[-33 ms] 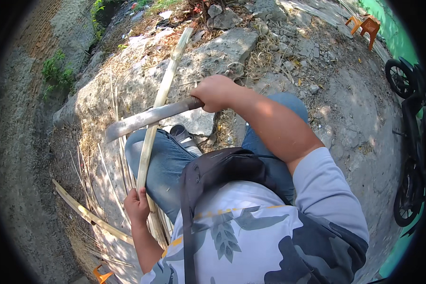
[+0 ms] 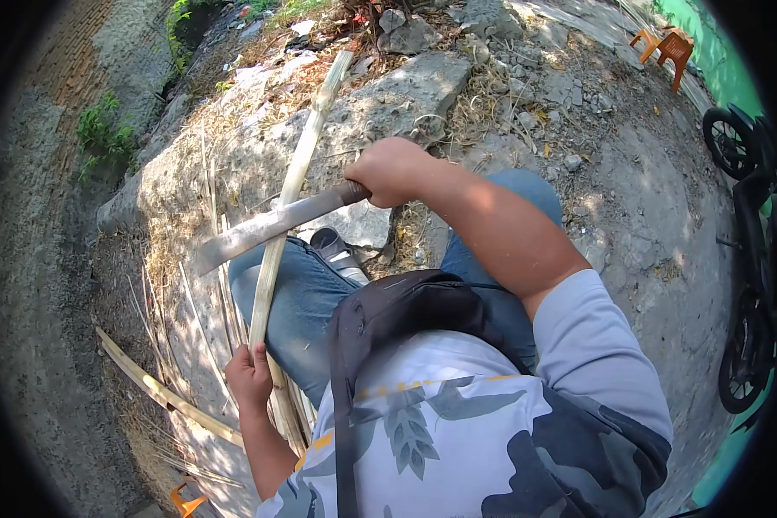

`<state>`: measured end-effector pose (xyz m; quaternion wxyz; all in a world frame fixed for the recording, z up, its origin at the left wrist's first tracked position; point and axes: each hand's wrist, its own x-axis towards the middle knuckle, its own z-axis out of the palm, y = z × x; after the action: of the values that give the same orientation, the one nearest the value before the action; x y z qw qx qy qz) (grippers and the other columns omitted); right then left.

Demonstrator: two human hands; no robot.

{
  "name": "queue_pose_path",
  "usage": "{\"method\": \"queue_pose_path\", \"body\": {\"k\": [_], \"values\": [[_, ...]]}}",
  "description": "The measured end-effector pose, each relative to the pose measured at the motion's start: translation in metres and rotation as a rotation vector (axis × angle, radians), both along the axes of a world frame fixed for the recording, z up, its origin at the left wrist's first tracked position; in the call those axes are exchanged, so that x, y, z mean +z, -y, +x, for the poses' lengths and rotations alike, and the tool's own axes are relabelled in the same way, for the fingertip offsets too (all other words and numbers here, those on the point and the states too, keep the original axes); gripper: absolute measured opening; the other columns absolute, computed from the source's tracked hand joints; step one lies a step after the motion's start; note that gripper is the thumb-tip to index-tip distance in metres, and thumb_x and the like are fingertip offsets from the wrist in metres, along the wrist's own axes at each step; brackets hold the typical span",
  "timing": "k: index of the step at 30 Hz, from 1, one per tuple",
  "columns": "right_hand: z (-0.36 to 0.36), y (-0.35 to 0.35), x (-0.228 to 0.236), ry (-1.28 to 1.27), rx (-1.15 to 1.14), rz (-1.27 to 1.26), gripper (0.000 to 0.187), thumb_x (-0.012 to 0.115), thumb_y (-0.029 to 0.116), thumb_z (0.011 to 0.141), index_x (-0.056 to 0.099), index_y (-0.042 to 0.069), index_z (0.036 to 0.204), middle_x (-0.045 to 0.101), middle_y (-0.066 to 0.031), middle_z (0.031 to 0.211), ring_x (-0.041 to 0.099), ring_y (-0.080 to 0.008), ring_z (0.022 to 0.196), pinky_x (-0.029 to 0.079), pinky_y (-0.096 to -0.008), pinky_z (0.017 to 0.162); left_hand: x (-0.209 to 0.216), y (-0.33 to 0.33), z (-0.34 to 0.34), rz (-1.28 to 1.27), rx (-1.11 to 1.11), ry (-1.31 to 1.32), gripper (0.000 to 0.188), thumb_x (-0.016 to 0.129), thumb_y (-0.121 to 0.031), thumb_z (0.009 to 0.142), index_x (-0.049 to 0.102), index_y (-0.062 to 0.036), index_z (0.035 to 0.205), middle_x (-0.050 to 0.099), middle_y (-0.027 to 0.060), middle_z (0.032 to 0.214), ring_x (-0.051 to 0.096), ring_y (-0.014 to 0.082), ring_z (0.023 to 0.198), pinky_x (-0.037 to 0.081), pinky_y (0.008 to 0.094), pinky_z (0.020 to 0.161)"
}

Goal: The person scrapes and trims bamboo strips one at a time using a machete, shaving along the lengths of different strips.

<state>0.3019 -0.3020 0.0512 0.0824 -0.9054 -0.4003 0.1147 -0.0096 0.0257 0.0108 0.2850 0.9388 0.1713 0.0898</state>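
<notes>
My right hand [image 2: 392, 171] is closed round the dark handle of a machete [image 2: 249, 237]. Its broad grey blade points left and lies across a long pale strip of split bamboo [image 2: 300, 160], at about the height of my left knee. My left hand [image 2: 249, 373] grips the near end of that strip, thumb along it, beside my left thigh. From there the strip slants up and away, its far end over a flat rock slab. Whether the edge bites into the bamboo cannot be made out.
Thin bamboo strips [image 2: 200, 319] and a thicker bamboo length [image 2: 160, 393] lie on the ground at left. A broken concrete slab [image 2: 406, 91] and rubble are ahead. Orange plastic chairs [image 2: 674, 53] and a motorcycle [image 2: 751, 250] stand at right. A brick wall [image 2: 69, 52] rises at left.
The machete blade has slid a little down the bamboo strip toward me, its tip now lower. My left hand and the strip have stayed in place.
</notes>
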Motion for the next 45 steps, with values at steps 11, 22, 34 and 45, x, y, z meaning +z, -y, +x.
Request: {"method": "queue_pose_path", "body": {"k": [11,22,34,45], "values": [[0.057,0.058,-0.038,-0.117,-0.561,0.336,0.025,0.066,0.021,0.075,0.069,0.006,0.095,0.071,-0.0196,0.093,0.069,-0.0369,0.092,0.054,-0.0472,0.081,0.016,-0.012,-0.027,-0.055,0.024,-0.060,0.050,0.063,-0.036,0.100,0.048,-0.0002,0.070,0.043,0.0006,0.057,0.036,0.0080,0.060,0.033,0.0303,0.050],[0.057,0.047,-0.024,-0.632,-0.458,0.350,0.028,0.068,0.023,0.075,0.070,0.004,0.096,0.072,-0.0179,0.094,0.070,-0.0342,0.093,0.054,-0.0462,0.081,-0.001,-0.035,-0.047,-0.034,0.070,-0.057,0.049,0.064,-0.035,0.099,0.047,-0.0001,0.069,0.044,0.0070,0.055,0.038,0.0131,0.054,0.033,0.0339,0.049],[0.003,0.006,-0.007,0.025,-0.012,0.066,0.023,0.067,0.018,0.073,0.070,0.015,0.096,0.072,-0.0108,0.089,0.070,-0.0325,0.089,0.055,-0.0467,0.079,0.015,0.008,-0.014,0.295,0.007,-0.154,0.051,0.056,-0.046,0.100,0.052,0.0012,0.081,0.057,0.0256,0.069,0.057,0.0453,0.066,0.043,0.0470,0.059],[0.104,0.102,-0.050,-0.710,-1.175,1.298,0.011,0.069,0.009,0.080,0.063,0.001,0.083,0.058,-0.0037,0.069,0.055,-0.0131,0.056,0.045,-0.0307,0.053,0.007,-0.042,-0.107,0.301,0.139,-0.152,0.053,0.055,-0.047,0.100,0.048,-0.0001,0.076,0.054,0.0244,0.066,0.053,0.0475,0.064,0.042,0.0490,0.057]]}}
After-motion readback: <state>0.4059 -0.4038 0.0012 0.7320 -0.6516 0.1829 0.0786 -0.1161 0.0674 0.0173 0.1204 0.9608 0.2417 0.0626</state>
